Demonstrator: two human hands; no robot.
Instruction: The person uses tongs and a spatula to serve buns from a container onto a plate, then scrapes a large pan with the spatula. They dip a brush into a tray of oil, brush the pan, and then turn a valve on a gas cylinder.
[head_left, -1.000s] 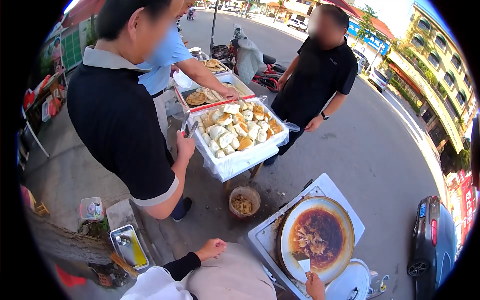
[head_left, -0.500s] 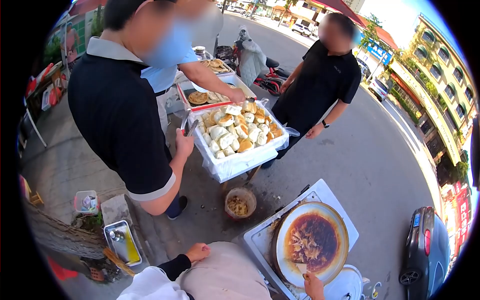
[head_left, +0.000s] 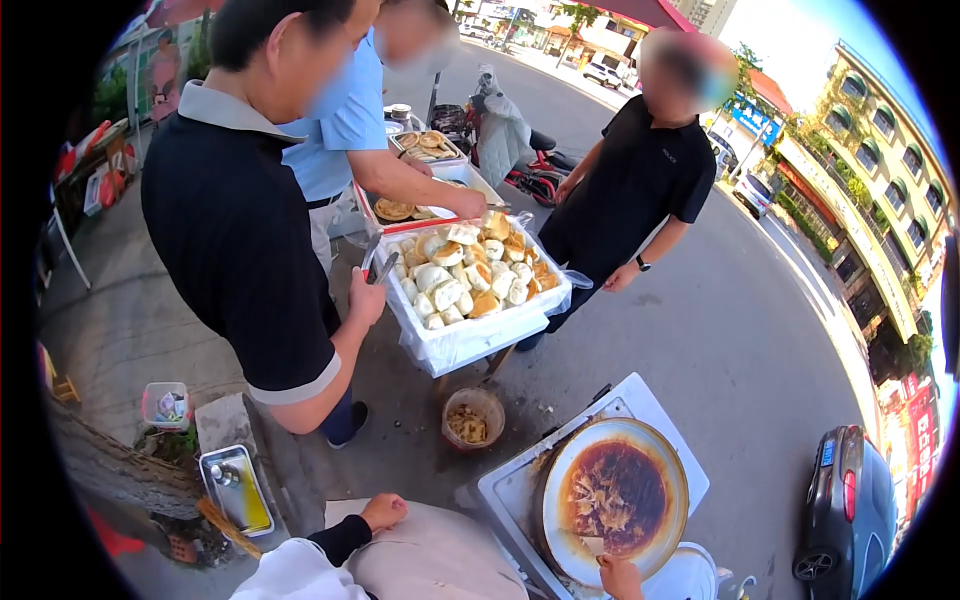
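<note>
My right hand is closed around a small flat scraper, whose blade rests at the near edge of a wide shallow pan. Dark brown oily residue with pale flaky scraps covers the pan's middle. At the apron over my lap, my left hand rests loosely closed, and I see nothing in it.
Ahead, a white foam box holds several browned buns. One person holds tongs; another person's hand reaches over the buns. A bucket of scraps stands below. A third person stands right.
The view has shifted slightly. The scraper has moved a little within the pan's near edge. Beyond the box, the person in light blue has leaned, arm still over the buns.
</note>
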